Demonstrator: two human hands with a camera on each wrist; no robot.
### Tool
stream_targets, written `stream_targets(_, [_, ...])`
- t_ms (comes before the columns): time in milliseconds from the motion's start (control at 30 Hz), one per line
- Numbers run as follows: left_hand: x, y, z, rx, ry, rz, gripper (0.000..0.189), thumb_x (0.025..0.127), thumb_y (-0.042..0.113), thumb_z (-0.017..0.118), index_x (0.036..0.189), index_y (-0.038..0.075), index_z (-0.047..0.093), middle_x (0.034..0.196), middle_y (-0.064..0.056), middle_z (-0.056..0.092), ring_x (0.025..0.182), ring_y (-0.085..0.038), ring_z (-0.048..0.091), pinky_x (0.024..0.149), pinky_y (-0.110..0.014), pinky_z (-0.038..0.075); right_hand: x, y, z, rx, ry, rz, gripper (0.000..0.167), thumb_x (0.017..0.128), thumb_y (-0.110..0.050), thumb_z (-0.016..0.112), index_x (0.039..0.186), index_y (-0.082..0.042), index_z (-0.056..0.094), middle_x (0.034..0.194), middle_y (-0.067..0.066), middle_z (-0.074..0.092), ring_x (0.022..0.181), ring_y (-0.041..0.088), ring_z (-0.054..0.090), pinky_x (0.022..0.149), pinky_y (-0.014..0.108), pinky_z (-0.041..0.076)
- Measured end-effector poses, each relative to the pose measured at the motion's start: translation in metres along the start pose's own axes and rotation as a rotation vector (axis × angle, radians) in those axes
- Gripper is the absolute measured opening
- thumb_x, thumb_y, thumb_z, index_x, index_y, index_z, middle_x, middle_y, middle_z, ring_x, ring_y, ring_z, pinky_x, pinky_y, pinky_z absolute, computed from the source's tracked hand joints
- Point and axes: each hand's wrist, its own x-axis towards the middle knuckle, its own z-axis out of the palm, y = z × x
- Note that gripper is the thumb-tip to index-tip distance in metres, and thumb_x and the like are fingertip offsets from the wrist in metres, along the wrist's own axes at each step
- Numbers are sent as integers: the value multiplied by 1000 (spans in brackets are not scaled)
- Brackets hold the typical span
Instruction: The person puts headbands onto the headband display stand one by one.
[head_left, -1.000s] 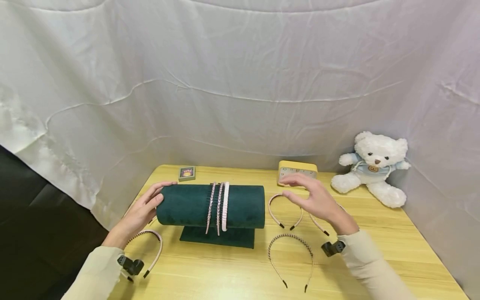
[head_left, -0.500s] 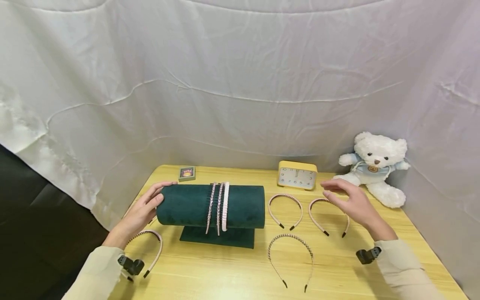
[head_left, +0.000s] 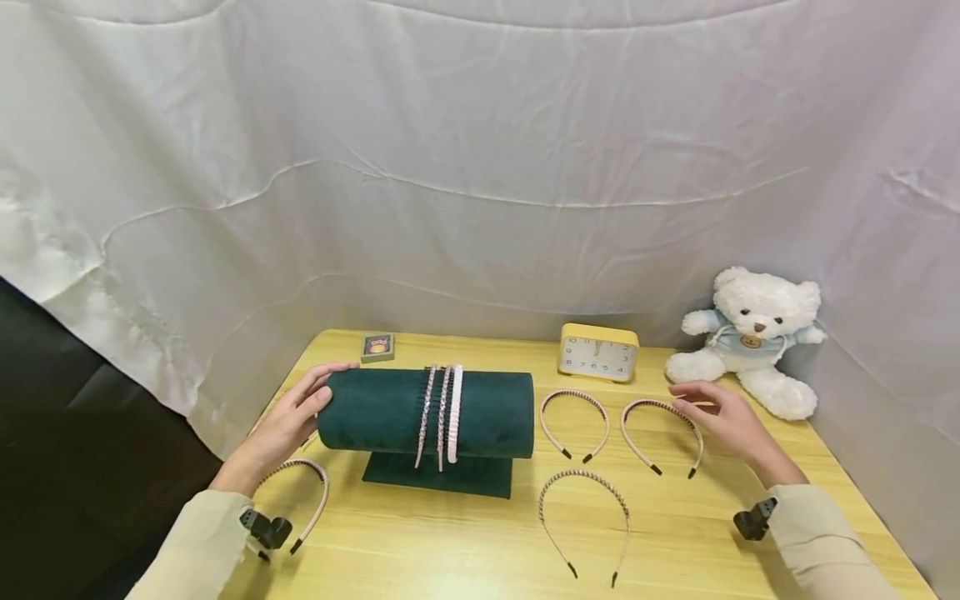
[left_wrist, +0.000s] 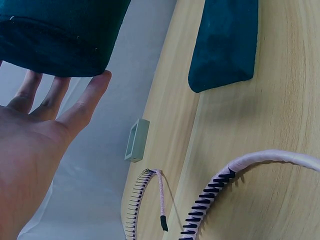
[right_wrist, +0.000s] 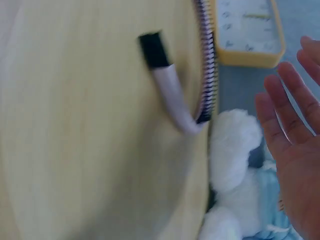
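My left hand (head_left: 288, 421) rests against the left end of a dark green velvet roll stand (head_left: 495, 412), its fingers fairly straight in the left wrist view. Two patterned thin headbands (head_left: 426, 417) and a white headband (head_left: 454, 417) sit side by side over the roll. On the right, my right hand (head_left: 731, 429) hovers with fingertips at the top right of a pale pink toothed headband (head_left: 651, 402) lying on the table. Its fingers look relaxed, with nothing in the palm in the right wrist view. Whether the fingertips touch that band is unclear.
Another pink headband (head_left: 573, 392) and a patterned one (head_left: 581, 472) lie right of the stand. More headbands, including a pink one (head_left: 325, 487), lie by my left arm. A yellow clock (head_left: 597, 354), a white teddy bear (head_left: 757, 342) and a small box (head_left: 377, 347) stand at the back.
My right hand has moved right from in front of the clock, then lowered to the rightmost pink headband. The left hand keeps its place at the roll's end.
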Motion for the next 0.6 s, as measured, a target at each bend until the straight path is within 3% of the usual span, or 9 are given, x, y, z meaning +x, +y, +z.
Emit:
stream_targets(333, [1,-1,-1,-3,-4,-3,47,121,13,34,168,8,33,167,7,46,142,-5,58,106,-27,58,-9,38,-1,-76,-70,69,31,108,-23,73,134,-7,76,132,20,75,104,-13,61,87,15,52])
stream_targets(600, [1,-1,0,-5,-4,1,47,121,12,34,167,9,35,165,10,48,141,-4,58,106,-27,58,-11,53,1,-44,-127,63,27,107,-16,72,131,-6,77,128,18,77,106,-8,64,88,16,52])
